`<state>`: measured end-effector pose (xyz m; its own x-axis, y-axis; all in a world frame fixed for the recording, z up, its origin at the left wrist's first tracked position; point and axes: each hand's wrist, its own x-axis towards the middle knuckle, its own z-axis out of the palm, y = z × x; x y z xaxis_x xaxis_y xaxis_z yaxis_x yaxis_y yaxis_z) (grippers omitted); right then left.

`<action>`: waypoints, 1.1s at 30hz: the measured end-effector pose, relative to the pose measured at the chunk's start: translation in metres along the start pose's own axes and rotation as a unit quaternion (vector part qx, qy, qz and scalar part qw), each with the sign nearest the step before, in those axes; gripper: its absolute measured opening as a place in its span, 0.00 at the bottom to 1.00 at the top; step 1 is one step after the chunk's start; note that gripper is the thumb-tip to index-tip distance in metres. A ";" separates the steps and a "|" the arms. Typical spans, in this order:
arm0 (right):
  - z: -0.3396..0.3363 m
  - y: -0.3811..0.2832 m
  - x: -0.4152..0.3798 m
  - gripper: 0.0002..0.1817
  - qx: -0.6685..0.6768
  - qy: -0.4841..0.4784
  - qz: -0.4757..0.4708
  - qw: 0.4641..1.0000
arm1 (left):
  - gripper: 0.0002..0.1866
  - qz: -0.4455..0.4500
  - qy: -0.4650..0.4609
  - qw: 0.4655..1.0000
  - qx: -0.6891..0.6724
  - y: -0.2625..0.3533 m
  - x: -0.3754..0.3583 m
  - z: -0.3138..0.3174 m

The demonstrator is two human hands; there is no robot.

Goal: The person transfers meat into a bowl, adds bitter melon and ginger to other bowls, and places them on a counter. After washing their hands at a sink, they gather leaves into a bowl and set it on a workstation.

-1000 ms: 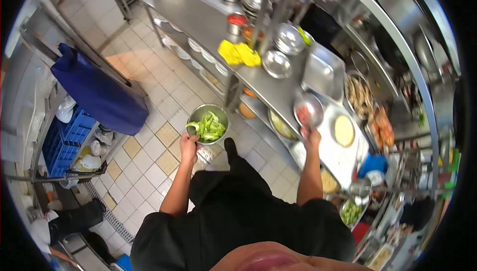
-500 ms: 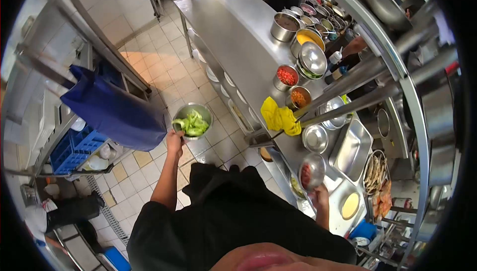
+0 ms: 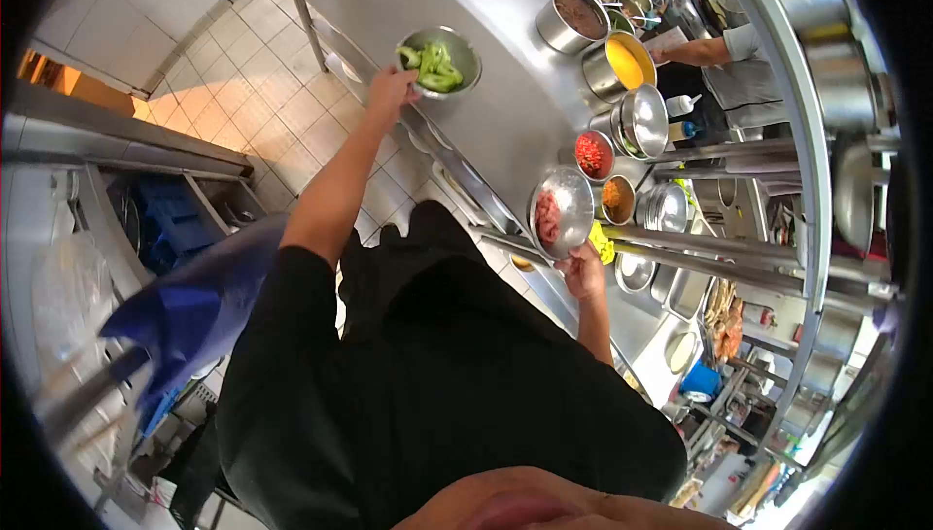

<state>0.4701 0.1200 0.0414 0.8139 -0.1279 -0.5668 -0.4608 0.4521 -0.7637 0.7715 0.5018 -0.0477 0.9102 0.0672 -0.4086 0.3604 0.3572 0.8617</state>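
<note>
Head view: left arm (image 3: 335,175) extended, right arm (image 3: 595,321) bent, both gripping bowls (image 3: 467,56).

glossy metal bowls (image 3: 473,56); brushed metal counter (image 3: 486,132); matt black cloth shirt (image 3: 437,413).

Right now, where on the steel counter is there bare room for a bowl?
The steel counter looks bare between the bowl of green pieces and the pots, and towards its far end beyond that bowl. It is crowded along the pots and down to the yellow cloth, near the bowl of pink pieces.
</note>
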 end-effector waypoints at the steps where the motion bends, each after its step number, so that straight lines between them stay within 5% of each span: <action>1: 0.016 -0.001 0.009 0.22 0.006 0.010 -0.009 1.000 | 0.15 -0.020 -0.009 1.000 0.008 0.006 0.024 0.005; 5: 0.064 -0.004 0.067 0.22 -0.004 0.026 -0.005 1.000 | 0.17 -0.116 -0.081 0.990 0.002 0.022 0.095 0.013; 14: 0.228 -0.048 0.226 0.15 -0.063 -0.003 0.023 0.998 | 0.15 -0.141 -0.123 0.981 -0.040 0.068 0.203 0.028; 19: 0.307 -0.052 0.275 0.16 -0.044 -0.020 0.012 0.999 | 0.21 -0.188 -0.283 0.940 0.037 0.086 0.261 0.012; 23: 0.365 -0.026 0.304 0.16 -0.033 0.018 0.018 0.999 | 0.26 -0.149 -0.332 0.906 0.215 0.138 0.267 -0.062; 28: 0.442 0.001 0.315 0.13 0.066 0.064 0.013 0.996 | 0.22 -0.175 -0.276 0.932 0.159 0.209 0.270 -0.215; 33: 0.394 0.027 0.326 0.06 0.146 0.215 -0.061 0.964 | 0.21 -0.180 -0.180 0.953 0.166 0.250 0.280 -0.363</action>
<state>0.8627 0.4387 -0.0425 0.6051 -0.5215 -0.6016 -0.2007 0.6313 -0.7491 1.0419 0.9483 -0.0559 0.7042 -0.3493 -0.6181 0.6531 -0.0226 0.7569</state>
